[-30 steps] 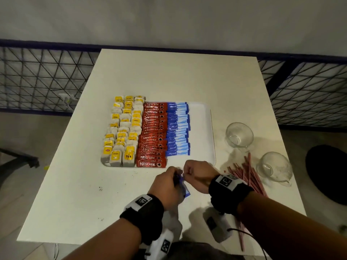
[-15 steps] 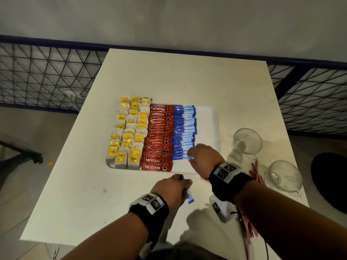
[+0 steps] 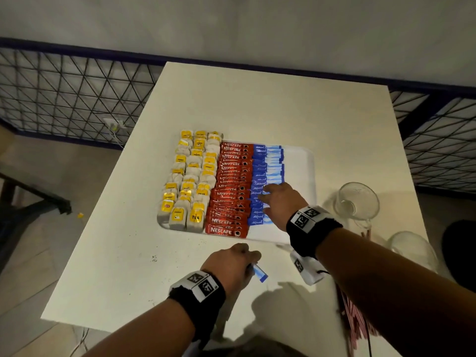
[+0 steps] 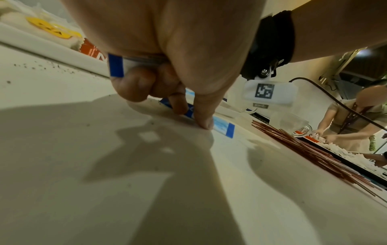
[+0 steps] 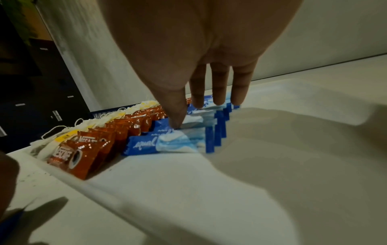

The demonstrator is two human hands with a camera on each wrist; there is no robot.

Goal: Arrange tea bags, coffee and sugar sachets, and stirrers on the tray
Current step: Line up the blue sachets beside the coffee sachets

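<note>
From the head view, my right hand (image 3: pixel 282 202) lies over the row of glossy blue Equal sachets (image 3: pixel 260 176) on the flat white tray (image 3: pixel 298 163). My left hand (image 3: pixel 231 264) sits on the matte table (image 3: pixel 257 99), curled around a slim blue sachet (image 3: pixel 260 273). At my left wrist, thumb and fingers pinch what looks like several sachets (image 4: pixel 116 65); thin red stirrers (image 4: pixel 303 149) lie alongside. At my right wrist, straight, slightly spread fingers (image 5: pixel 218 89) touch crinkled blue packets beside shiny red Nescafé sachets (image 5: pixel 81 154).
</note>
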